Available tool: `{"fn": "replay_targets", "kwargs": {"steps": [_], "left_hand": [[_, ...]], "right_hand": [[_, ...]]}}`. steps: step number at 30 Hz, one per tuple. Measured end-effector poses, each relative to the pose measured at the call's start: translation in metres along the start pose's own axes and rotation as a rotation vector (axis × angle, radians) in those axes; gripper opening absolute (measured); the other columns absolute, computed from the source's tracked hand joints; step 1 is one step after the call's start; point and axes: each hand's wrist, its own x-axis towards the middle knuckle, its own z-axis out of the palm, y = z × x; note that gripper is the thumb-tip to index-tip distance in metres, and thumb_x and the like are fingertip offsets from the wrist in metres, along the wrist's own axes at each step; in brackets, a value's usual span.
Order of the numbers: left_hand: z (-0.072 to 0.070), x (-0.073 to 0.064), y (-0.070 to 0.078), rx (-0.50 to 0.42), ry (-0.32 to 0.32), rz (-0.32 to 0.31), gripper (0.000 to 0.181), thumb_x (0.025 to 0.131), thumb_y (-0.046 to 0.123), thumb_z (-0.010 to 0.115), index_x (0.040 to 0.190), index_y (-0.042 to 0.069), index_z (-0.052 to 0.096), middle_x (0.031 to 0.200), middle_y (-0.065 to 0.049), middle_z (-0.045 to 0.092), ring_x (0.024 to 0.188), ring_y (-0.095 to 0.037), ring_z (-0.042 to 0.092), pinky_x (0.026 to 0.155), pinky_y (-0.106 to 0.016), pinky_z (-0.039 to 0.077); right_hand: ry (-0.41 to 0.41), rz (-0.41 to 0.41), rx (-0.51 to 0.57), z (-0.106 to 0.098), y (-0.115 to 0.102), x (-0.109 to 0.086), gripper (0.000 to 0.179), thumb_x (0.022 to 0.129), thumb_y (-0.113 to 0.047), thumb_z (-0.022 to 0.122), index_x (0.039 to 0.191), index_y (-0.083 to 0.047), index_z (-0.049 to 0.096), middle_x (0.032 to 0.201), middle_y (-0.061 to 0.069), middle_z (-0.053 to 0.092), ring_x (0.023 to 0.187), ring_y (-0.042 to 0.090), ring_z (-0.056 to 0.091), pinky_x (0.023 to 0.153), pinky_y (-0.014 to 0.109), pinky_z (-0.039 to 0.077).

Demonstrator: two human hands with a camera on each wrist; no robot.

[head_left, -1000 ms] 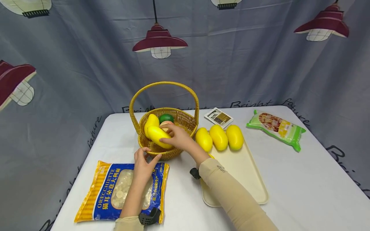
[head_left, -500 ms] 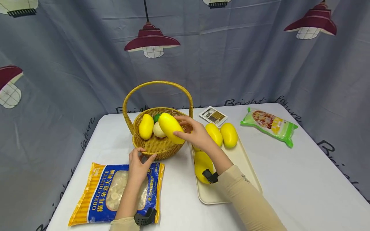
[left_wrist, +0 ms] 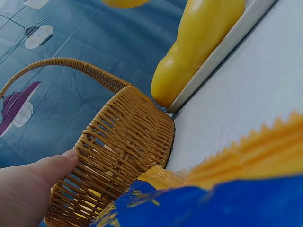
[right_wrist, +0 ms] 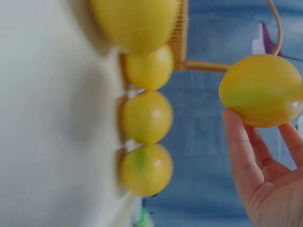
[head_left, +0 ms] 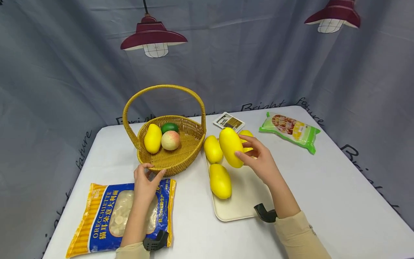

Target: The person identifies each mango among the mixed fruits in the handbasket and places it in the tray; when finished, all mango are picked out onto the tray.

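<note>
My right hand [head_left: 258, 160] grips a yellow mango [head_left: 231, 147] in the air over the cream tray [head_left: 247, 212]; thumb and fingertips hold it in the right wrist view. On the tray lie a mango [head_left: 220, 181] near the left side, another mango [head_left: 213, 149] behind it, and more at the back, partly hidden by the held mango and hand. My left hand [head_left: 145, 183] pinches the front rim of the wicker basket [head_left: 179, 166], its thumb on the outside in the left wrist view. Inside the basket are a yellow mango [head_left: 153, 138], a peach [head_left: 170, 140] and a green fruit [head_left: 169, 127].
A blue and yellow orecchiette bag [head_left: 97, 216] lies under the left forearm, in front of the basket. Behind the tray is a flat printed packet [head_left: 229, 121]. A green-edged food packet [head_left: 291, 130] lies at the back right. The basket's tall handle [head_left: 164, 86] arches above it.
My right hand has lifted the mango out of the basket and carried it right, over the tray. The left hand stays on the basket rim. The head view has shifted slightly.
</note>
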Motion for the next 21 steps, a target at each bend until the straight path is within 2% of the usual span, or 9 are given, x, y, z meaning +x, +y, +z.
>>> {"fn": "replay_targets", "kwargs": {"steps": [4, 10, 16, 21], "left_hand": [[-0.003, 0.0, 0.001, 0.006, -0.001, -0.005, 0.051, 0.09, 0.032, 0.069, 0.122, 0.006, 0.038, 0.143, -0.02, 0.022, 0.127, -0.044, 0.041, 0.1, -0.048, 0.044], [-0.004, 0.0, -0.001, 0.014, -0.006, -0.015, 0.054, 0.09, 0.036, 0.069, 0.122, 0.008, 0.037, 0.145, -0.019, 0.021, 0.128, -0.044, 0.041, 0.1, -0.048, 0.045], [-0.004, -0.001, -0.001, 0.01, -0.023, -0.024, 0.06, 0.089, 0.043, 0.067, 0.124, 0.007, 0.035, 0.144, -0.02, 0.02, 0.13, -0.044, 0.038, 0.099, -0.048, 0.045], [-0.003, -0.002, 0.001, 0.017, -0.024, -0.023, 0.059, 0.09, 0.041, 0.067, 0.124, 0.006, 0.035, 0.143, -0.02, 0.021, 0.13, -0.044, 0.039, 0.099, -0.049, 0.045]], "right_hand": [[0.013, 0.103, -0.001, -0.007, 0.025, -0.016, 0.054, 0.09, -0.03, 0.07, 0.139, -0.018, 0.049, 0.12, 0.016, 0.055, 0.087, 0.03, 0.058, 0.068, 0.031, 0.058], [-0.04, 0.257, 0.069, -0.003, 0.053, -0.029, 0.054, 0.092, -0.033, 0.067, 0.139, -0.017, 0.048, 0.117, 0.02, 0.055, 0.086, 0.026, 0.062, 0.069, 0.043, 0.059], [-0.059, 0.356, 0.116, 0.001, 0.066, -0.031, 0.053, 0.092, -0.031, 0.066, 0.139, -0.015, 0.047, 0.108, 0.018, 0.056, 0.077, 0.024, 0.063, 0.067, 0.042, 0.059], [-0.094, 0.4, 0.121, 0.004, 0.07, -0.032, 0.055, 0.092, -0.035, 0.066, 0.14, -0.016, 0.046, 0.106, 0.017, 0.055, 0.075, 0.024, 0.062, 0.065, 0.041, 0.059]]}}
